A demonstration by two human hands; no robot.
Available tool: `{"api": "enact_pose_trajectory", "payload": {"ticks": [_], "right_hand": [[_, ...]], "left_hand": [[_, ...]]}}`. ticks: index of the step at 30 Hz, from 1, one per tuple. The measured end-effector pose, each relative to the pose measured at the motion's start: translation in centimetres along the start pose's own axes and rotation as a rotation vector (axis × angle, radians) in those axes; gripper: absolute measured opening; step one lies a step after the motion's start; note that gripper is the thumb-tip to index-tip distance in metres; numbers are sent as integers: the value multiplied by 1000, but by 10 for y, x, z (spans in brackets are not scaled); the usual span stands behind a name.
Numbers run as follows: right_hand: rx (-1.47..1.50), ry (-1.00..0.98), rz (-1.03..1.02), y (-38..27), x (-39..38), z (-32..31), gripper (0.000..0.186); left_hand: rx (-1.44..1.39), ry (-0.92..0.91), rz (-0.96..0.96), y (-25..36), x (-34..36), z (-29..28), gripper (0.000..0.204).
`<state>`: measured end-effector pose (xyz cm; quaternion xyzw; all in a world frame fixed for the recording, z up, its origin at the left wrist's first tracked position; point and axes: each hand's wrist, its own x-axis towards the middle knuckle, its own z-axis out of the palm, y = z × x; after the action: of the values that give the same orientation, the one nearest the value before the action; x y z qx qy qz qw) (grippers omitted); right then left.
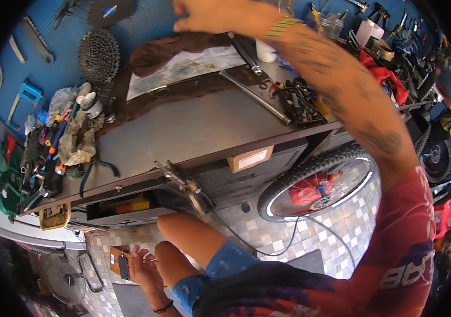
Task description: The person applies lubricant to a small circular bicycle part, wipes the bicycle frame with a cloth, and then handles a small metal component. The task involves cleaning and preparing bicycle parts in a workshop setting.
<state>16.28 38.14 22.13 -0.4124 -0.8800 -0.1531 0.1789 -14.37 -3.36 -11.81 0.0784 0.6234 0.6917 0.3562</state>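
Note:
My right hand (204, 15) reaches across the workbench to the blue wall panel at the top edge of the view, partly cut off. Its visible fingertips are apart, with nothing seen in them. Below it lie a dark brown cloth (157, 55) and a stained white sheet (183, 68). A ratchet handle (245, 54) and a long metal tube (255, 98) rest on the bench to the right. Down by my knees, my left hand (145, 268) hangs open with loosely curled fingers, holding nothing I can see. Beside it is a small dark object (124, 268), below on the left.
A bicycle wheel (318, 182) leans under the bench (167, 127). A clamp-like metal tool (175, 177) sits at the front edge, above an open drawer (125, 203). Tools crowd the left end; a cassette (99, 55) hangs on the wall. A fan (64, 277) stands lower left.

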Motion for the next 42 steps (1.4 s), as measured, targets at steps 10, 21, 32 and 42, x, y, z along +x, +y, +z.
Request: {"api": "enact_pose_trajectory", "payload": {"ticks": [10,21,32,42], "right_hand": [[291,67,262,24,86,135,45],[1258,828,120,-72,-6,-139,29],[324,1148,-69,-155,-152,-92,28],[1211,1142,693,-70,-266,-29,41]], "left_hand": [[63,-38,6,-9,-67,-77,25],[-9,-797,899,215,-55,101,87],[-723,-1460,158,200,-177,256,91],[-144,-1413,1237,80,-227,289,77]]}}
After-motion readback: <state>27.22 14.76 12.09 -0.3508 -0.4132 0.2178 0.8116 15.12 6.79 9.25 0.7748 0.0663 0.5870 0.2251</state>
